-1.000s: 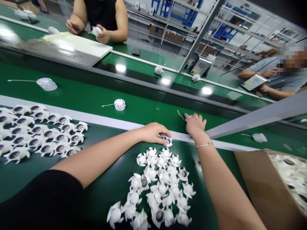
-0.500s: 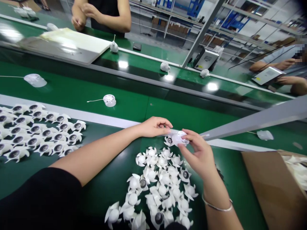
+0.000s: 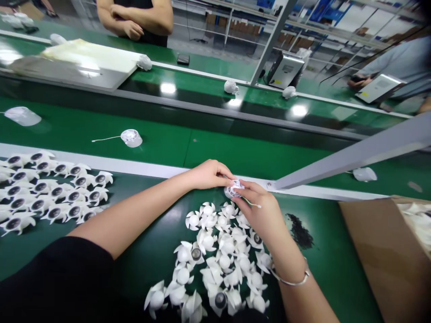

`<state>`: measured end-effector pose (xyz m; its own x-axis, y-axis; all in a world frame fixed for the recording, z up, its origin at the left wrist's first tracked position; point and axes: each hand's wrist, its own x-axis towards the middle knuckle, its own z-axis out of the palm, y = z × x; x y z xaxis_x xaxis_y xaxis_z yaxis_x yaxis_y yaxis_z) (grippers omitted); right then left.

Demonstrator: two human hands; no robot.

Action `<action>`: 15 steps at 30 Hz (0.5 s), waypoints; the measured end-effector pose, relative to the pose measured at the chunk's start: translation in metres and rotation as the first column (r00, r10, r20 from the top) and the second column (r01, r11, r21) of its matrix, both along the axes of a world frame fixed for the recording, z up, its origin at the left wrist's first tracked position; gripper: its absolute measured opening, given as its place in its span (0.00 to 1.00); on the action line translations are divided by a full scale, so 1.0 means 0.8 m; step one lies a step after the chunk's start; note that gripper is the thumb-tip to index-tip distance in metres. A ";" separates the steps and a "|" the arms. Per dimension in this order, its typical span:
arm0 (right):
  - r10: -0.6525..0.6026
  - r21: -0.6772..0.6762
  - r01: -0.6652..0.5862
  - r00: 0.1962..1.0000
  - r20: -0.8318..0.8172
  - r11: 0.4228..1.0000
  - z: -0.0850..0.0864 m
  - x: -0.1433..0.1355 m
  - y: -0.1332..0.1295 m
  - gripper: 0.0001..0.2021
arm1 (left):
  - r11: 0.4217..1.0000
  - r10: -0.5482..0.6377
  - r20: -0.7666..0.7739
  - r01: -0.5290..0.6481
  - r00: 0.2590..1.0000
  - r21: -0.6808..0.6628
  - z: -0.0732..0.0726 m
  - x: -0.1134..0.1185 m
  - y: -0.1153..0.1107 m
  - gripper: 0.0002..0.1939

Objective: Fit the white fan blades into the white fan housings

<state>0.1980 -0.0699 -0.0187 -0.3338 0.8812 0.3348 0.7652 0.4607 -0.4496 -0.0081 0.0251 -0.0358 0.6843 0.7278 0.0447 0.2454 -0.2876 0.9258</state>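
Note:
A small round white fan housing (image 3: 232, 190) is held between both of my hands at the far edge of the green worktop. My left hand (image 3: 213, 174) has its thumb and fingers closed on the housing's left side. From the right, my right hand (image 3: 261, 205) pinches it, and a short white cable with a plug (image 3: 255, 205) sticks out beside the fingers. Just below my hands lies a loose heap of white fan impellers (image 3: 227, 244), most with the domed side up, a few showing dark hubs. My fingers partly cover the housing.
Rows of impellers (image 3: 50, 190) lie at left, hubs up. Beyond a pale rail, a green belt carries housings (image 3: 131, 138). A slanting grey post (image 3: 336, 154), a cardboard box (image 3: 373, 251) and dark crumbs (image 3: 299, 231) are at right. Co-workers stand across the line.
My right hand has moved left and both hands have closed together on the housing, its cable now showing below. The belt housings appear farther left. The person opposite has crossed their arms.

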 end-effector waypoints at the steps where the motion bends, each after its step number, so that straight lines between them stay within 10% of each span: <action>1: -0.009 -0.019 0.009 1.000 -0.013 1.000 -0.001 0.002 0.001 0.08 | 1.000 0.005 0.000 -0.005 1.000 0.007 0.001 0.001 -0.001 0.13; 9: 0.177 0.025 -0.175 0.973 -0.152 0.984 -0.012 0.021 0.019 0.07 | 0.975 0.118 0.055 -0.126 0.991 0.183 -0.005 0.004 -0.015 0.16; 15: -0.279 0.050 0.283 0.957 -0.075 0.958 0.009 0.036 0.021 0.35 | 0.950 0.298 0.136 -0.307 0.945 0.056 -0.014 0.002 -0.009 0.21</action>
